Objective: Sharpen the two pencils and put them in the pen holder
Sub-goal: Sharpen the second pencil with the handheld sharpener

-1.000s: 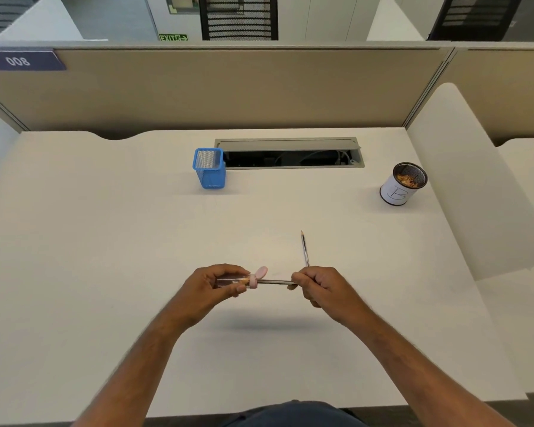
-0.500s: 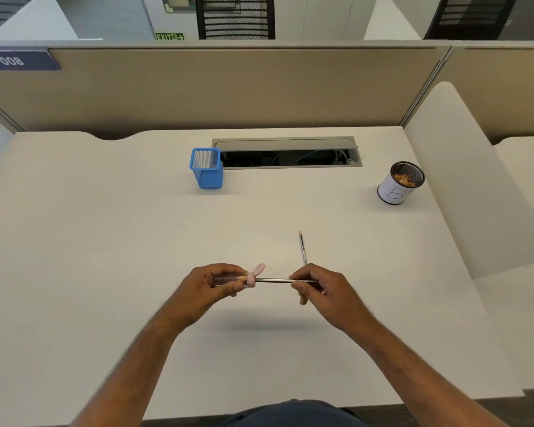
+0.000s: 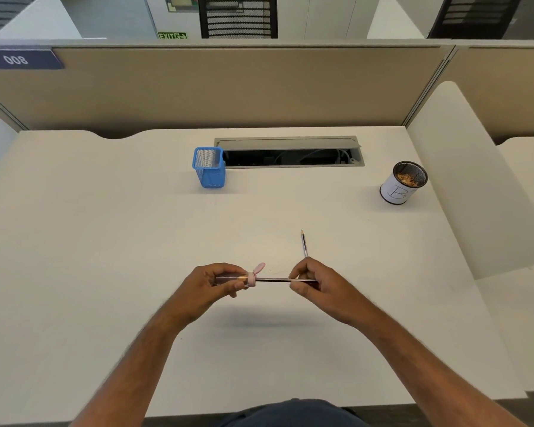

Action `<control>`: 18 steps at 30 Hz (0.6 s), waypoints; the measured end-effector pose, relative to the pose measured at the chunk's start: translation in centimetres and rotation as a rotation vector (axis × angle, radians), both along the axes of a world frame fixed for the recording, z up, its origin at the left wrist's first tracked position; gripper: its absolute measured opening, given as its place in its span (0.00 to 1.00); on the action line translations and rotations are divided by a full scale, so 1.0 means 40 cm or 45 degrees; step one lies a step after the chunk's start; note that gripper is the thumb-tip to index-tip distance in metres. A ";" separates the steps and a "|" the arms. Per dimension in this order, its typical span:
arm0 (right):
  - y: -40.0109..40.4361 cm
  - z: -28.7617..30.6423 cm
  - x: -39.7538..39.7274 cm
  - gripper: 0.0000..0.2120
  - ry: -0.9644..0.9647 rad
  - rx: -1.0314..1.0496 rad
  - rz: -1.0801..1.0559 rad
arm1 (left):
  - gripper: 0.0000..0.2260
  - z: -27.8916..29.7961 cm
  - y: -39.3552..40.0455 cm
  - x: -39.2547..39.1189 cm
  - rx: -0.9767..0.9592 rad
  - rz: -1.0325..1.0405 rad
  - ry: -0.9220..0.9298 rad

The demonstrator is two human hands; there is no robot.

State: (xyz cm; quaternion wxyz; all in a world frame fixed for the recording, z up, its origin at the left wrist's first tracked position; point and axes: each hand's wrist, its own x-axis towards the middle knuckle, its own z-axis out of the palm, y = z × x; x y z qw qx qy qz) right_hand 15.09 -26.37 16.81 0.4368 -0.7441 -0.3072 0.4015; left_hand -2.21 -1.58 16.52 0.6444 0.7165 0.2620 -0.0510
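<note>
My left hand (image 3: pixel 216 283) grips a small clear sharpener (image 3: pixel 228 278) with a pink cap (image 3: pixel 255 274). A dark pencil (image 3: pixel 275 280) runs level from the sharpener to my right hand (image 3: pixel 313 282), which pinches its free end. Both hands hover a little above the desk near its front middle. A second pencil (image 3: pixel 303 243) lies on the desk just beyond my right hand, tip pointing away from me; its near end is hidden by my fingers. The blue mesh pen holder (image 3: pixel 208 167) stands upright at the back, left of centre, with nothing visible inside it.
A white cup (image 3: pixel 398 188) holding pencil shavings stands at the back right. An open cable tray (image 3: pixel 290 152) is cut into the white desk (image 3: pixel 90 241) beside the pen holder. A beige partition closes the back, and a white divider panel (image 3: pixel 475 180) lines the right side.
My right hand has shifted its fingers around the pencil's end, as in a twist. The left hand and sharpener stay in place. The second pencil has not moved.
</note>
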 end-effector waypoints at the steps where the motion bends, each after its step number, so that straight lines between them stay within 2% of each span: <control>1: -0.003 -0.002 -0.001 0.01 -0.049 0.005 -0.001 | 0.08 -0.001 0.001 0.000 0.000 0.005 -0.002; 6: -0.001 -0.008 -0.019 0.03 -0.164 0.058 -0.144 | 0.09 -0.008 0.004 0.001 0.004 -0.014 -0.014; 11: -0.007 -0.018 -0.021 0.07 -0.154 0.044 -0.116 | 0.09 -0.009 -0.002 0.002 -0.037 0.006 -0.004; 16: 0.009 -0.012 0.008 0.16 0.153 -0.008 -0.135 | 0.08 -0.007 -0.004 0.007 -0.004 -0.034 -0.011; 18: 0.014 -0.012 0.013 0.16 0.167 -0.005 -0.103 | 0.08 -0.003 0.000 0.013 0.021 -0.037 -0.014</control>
